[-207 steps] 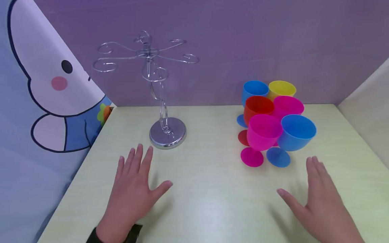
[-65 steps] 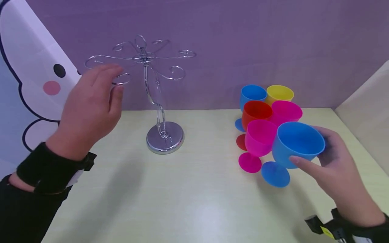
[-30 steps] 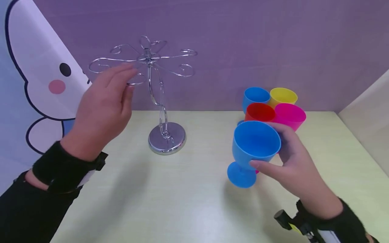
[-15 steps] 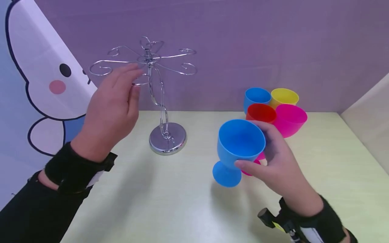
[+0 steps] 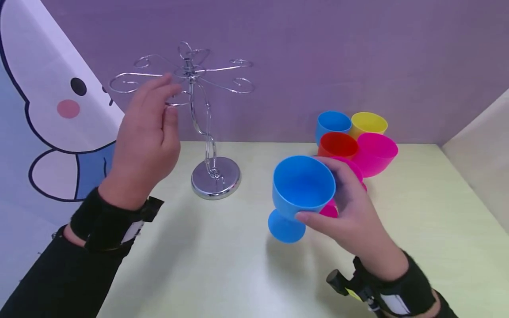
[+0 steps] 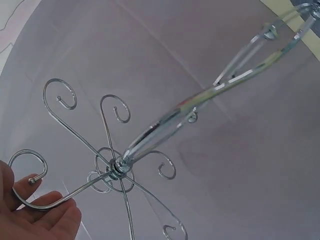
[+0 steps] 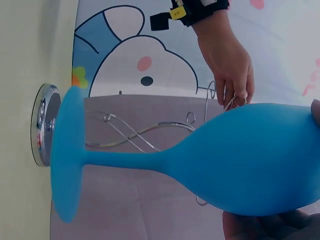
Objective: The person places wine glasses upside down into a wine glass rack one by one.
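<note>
Right hand point(image 5: 351, 214), curled around cup point(image 5: 299, 198) right of rack point(image 5: 191, 101) (best kept upright); left hand point(image 5: 144, 139), pinching rack, should steady it.

Booth-like indoor space, table point(image 5: 226, 274), purple backdrop point(image 5: 294, 66), cartoon sheet point(image 5: 43, 79)

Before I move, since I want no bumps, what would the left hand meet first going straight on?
Probably the hub of the metal stand, past the curled arm that the left hand holds, though depth is unclear.
</note>
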Demonstrator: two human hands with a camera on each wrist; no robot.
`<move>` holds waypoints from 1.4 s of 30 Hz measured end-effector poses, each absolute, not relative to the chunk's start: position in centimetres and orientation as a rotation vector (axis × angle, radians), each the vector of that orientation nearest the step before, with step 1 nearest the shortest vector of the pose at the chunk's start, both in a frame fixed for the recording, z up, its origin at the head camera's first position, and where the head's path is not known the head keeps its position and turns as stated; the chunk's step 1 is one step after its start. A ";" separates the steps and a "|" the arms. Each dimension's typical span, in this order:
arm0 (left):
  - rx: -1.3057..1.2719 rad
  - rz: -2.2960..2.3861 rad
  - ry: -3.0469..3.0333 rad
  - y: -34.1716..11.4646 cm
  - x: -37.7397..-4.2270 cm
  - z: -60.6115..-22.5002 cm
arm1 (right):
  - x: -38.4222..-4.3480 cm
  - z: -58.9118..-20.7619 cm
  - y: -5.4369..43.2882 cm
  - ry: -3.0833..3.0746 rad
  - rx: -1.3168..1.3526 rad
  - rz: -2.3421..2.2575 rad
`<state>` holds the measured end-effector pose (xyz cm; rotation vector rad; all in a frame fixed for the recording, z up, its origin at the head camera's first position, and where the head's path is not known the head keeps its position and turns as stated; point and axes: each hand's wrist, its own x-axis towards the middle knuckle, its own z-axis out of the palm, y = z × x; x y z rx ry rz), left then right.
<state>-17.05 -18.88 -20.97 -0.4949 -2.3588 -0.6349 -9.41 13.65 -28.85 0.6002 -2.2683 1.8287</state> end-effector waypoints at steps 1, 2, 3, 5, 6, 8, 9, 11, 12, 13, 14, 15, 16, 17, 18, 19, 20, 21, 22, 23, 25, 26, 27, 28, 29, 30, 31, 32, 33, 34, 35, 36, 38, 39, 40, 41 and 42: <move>-0.499 -0.669 -2.351 -18.8 -17.1 -21.1 | -9.5 -28.9 13.6 -2.279 0.608 1.831; -0.507 -0.697 -2.336 -18.8 -17.1 -21.3 | -9.5 -29.0 13.6 -2.290 0.615 1.828; -0.513 -0.726 -2.321 -18.7 -17.2 -21.4 | -9.5 -29.0 13.5 -2.302 0.621 1.822; -0.529 -0.759 -2.282 -18.6 -17.3 -21.8 | -9.6 -29.1 13.5 -2.318 0.635 1.804; -0.542 -0.762 -2.260 -18.6 -17.3 -22.0 | -9.6 -29.1 13.5 -2.320 0.641 1.801; -0.548 -0.772 -2.224 -18.6 -17.3 -22.3 | -9.6 -29.2 13.5 -2.320 0.643 1.791; -0.543 -0.778 -2.210 -18.6 -17.3 -22.4 | -9.6 -29.2 13.5 -2.319 0.641 1.787; -0.534 -0.805 -2.173 -18.5 -17.0 -22.5 | -9.6 -29.2 13.6 -2.317 0.636 1.780; -0.531 -0.813 -2.157 -18.5 -16.8 -22.6 | -9.5 -29.2 13.6 -2.317 0.634 1.780; -0.518 -0.834 -2.143 -18.4 -16.5 -22.6 | -9.5 -29.2 13.6 -2.316 0.631 1.778; -0.519 -0.839 -2.122 -18.3 -16.2 -22.7 | -9.5 -29.2 13.6 -2.316 0.629 1.775; -0.528 -0.841 -2.101 -18.2 -15.9 -22.7 | -9.5 -29.2 13.6 -2.314 0.630 1.776; -0.530 -0.858 -2.078 -18.0 -15.5 -22.8 | -9.5 -29.2 13.6 -2.312 0.631 1.777; -0.533 -0.871 -2.056 -17.8 -15.1 -22.9 | -9.6 -29.2 13.6 -2.309 0.633 1.779; -0.544 -0.877 -2.032 -17.6 -14.6 -23.1 | -9.6 -29.2 13.6 -2.306 0.636 1.783; -0.547 -0.896 -2.007 -17.4 -14.1 -23.2 | -9.6 -29.3 13.6 -2.305 0.636 1.784; -0.560 -0.903 -1.975 -17.1 -13.6 -23.4 | -9.6 -29.3 13.6 -2.304 0.637 1.785; -0.565 -0.921 -1.949 -16.8 -13.1 -23.6 | -9.6 -29.3 13.6 -2.304 0.636 1.786; -0.567 -0.944 -1.926 -16.4 -12.6 -23.8 | -9.6 -29.3 13.7 -2.305 0.634 1.786; -0.583 -0.962 -1.904 -16.1 -12.1 -23.9 | -9.7 -29.3 13.7 -2.305 0.634 1.788; -0.611 -1.000 -1.871 -15.5 -11.3 -24.4 | -9.7 -29.3 13.7 -2.299 0.634 1.801; -0.631 -1.016 -1.860 -15.2 -10.9 -24.6 | -9.8 -29.4 13.8 -2.294 0.636 1.809; -0.653 -1.033 -1.856 -14.9 -10.6 -24.8 | -9.8 -29.4 13.8 -2.290 0.637 1.815; -0.677 -1.050 -1.853 -14.7 -10.3 -25.0 | -9.8 -29.4 13.9 -2.286 0.640 1.820; -0.700 -1.064 -1.852 -14.4 -10.0 -25.3 | -9.9 -29.5 13.9 -2.281 0.641 1.826; -0.719 -1.080 -1.859 -14.2 -9.8 -25.5 | -9.9 -29.5 14.0 -2.279 0.640 1.833; -0.742 -1.097 -1.866 -14.0 -9.6 -25.7 | -9.9 -29.5 14.0 -2.284 0.640 1.831; -0.762 -1.111 -1.879 -13.8 -9.5 -25.9 | -9.9 -29.5 14.0 -2.293 0.638 1.824; -0.778 -1.131 -1.891 -13.7 -9.3 -26.1 | -10.0 -29.5 14.1 -2.304 0.634 1.820; -0.787 -1.154 -1.905 -13.6 -9.2 -26.3 | -10.0 -29.4 14.1 -2.314 0.632 1.820; -0.795 -1.176 -1.923 -13.5 -9.2 -26.5 | -10.0 -29.4 14.1 -2.324 0.628 1.819; -0.801 -1.197 -1.943 -13.5 -9.2 -26.8 | -10.0 -29.4 14.1 -2.335 0.624 1.817; -0.801 -1.221 -1.985 -13.4 -9.2 -27.3 | -10.0 -29.3 14.0 -2.354 0.612 1.811; -0.798 -1.230 -2.003 -13.4 -9.3 -27.5 | -9.9 -29.3 14.0 -2.358 0.604 1.815; -0.792 -1.236 -2.020 -13.3 -9.4 -27.7 | -9.9 -29.2 14.0 -2.362 0.598 1.816; -0.789 -1.235 -2.034 -13.3 -9.5 -27.9 | -9.9 -29.2 14.0 -2.368 0.590 1.813; -0.786 -1.236 -2.044 -13.3 -9.7 -28.1 | -9.8 -29.2 14.0 -2.374 0.582 1.810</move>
